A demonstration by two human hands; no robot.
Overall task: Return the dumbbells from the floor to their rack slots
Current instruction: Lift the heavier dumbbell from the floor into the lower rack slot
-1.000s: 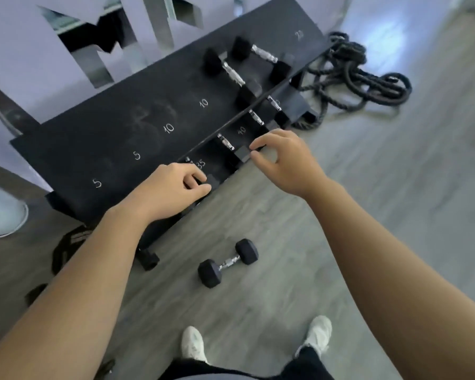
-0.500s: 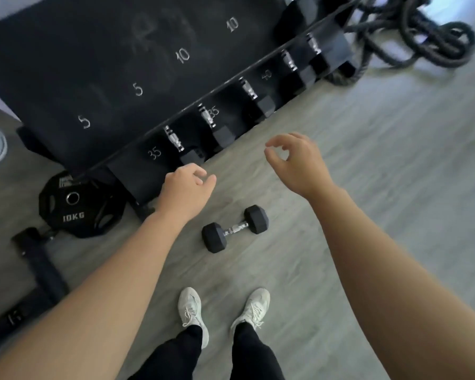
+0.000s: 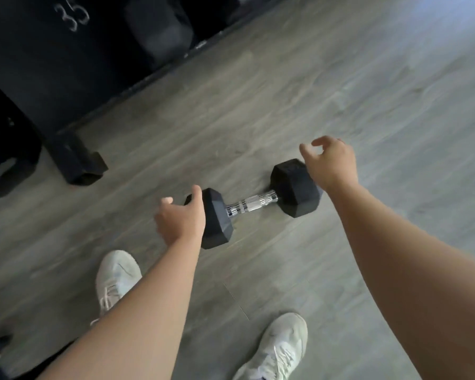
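- The view has dropped from the rack top to the floor; only the rack (image 3: 66, 64) base with a chalked "35" shows at far left.
- Both hands have left the rack and now hover low over the hex dumbbell (image 3: 254, 204), lying on the floor just ahead of the shoes.
- The left hand (image 3: 180, 218), loosely curled and empty, overlaps its left head; the right hand (image 3: 331, 165), equally empty and released, overlaps the right head.
- Judged: pick-up is imminent, handle not yet gripped.

I see grey wood-look floor (image 3: 340, 86), my two white sneakers (image 3: 115, 281) planted on it, and a black weight plate (image 3: 3, 157) at the far left edge.
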